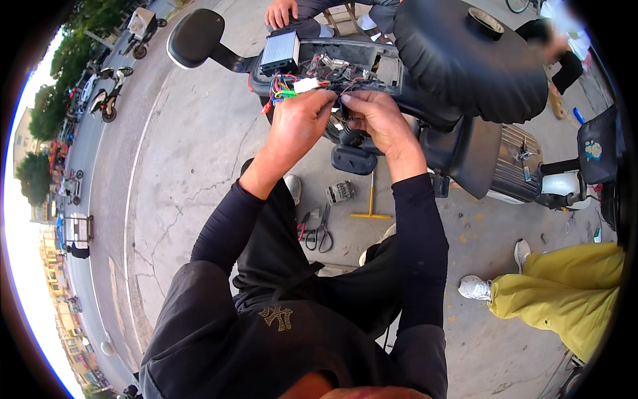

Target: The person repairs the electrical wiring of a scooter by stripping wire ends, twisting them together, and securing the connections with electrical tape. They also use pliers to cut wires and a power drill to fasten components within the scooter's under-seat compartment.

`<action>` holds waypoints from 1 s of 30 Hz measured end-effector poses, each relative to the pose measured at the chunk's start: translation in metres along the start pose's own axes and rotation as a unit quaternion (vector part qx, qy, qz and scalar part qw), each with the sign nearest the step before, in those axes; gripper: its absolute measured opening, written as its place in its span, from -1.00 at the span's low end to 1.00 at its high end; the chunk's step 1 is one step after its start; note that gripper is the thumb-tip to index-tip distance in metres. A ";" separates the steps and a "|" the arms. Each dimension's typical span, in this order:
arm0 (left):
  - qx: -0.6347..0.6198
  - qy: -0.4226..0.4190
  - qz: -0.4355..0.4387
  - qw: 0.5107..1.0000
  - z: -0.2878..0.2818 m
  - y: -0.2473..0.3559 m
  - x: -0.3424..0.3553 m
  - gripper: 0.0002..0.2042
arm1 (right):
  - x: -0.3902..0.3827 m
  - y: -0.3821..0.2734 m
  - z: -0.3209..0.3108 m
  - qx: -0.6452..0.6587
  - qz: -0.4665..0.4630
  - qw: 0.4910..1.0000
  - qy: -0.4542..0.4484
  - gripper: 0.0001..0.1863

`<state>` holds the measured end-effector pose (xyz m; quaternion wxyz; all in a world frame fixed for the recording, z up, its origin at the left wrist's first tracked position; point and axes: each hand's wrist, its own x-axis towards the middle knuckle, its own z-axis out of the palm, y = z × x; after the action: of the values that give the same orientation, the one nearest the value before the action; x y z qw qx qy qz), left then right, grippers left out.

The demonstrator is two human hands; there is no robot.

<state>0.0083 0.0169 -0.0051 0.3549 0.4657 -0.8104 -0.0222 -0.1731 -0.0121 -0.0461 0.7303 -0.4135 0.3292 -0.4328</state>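
Note:
Both hands meet over the opened rear of an electric scooter point(435, 143). Seen from its back, my left hand point(300, 128) is closed in a pinch, and its own knuckles hide what the fingertips hold. My right hand point(385, 126) pinches a thin black wire point(341, 105) between thumb and fingers, close beside the left fingertips. Coloured wires point(280, 88) and a white connector plug point(307, 84) spread out just beyond my left hand. A silver finned controller box point(282, 52) rests on the scooter's rear edge, above those wires.
The black seat point(472, 60) is tipped up at right; a padded backrest point(197, 38) juts left. Scissors point(319, 233), red-handled pliers point(303, 226), a yellow T-handle tool point(371, 203) and a clear container point(340, 192) lie on the ground. People sit opposite and stand at right, one in yellow trousers point(555, 286).

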 end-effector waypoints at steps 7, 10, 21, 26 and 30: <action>0.076 -0.003 0.102 0.992 -0.002 -0.008 -0.005 -0.75 | 0.002 -0.004 0.012 -0.032 -0.011 0.997 0.067 -0.78; -0.019 -0.009 0.047 0.999 -0.004 -0.005 0.001 -0.79 | 0.007 0.002 0.011 -0.035 -0.018 0.997 0.061 -0.79; 0.043 -0.083 -0.028 0.995 0.001 -0.002 0.024 -0.83 | 0.004 0.009 0.023 -0.083 -0.110 0.986 0.089 -0.78; 0.107 -0.166 -0.001 0.980 -0.003 -0.012 0.043 -0.84 | 0.004 0.010 0.030 -0.030 -0.099 0.989 0.105 -0.77; 0.129 -0.186 0.047 0.973 -0.005 -0.023 0.049 -0.88 | 0.003 0.010 0.041 -0.007 -0.124 0.985 0.118 -0.85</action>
<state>0.0125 -0.0325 0.0173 0.1351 0.4566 -0.8793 0.0132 -0.1341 0.0012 -0.0377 0.6242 -0.4020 0.3626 -0.5632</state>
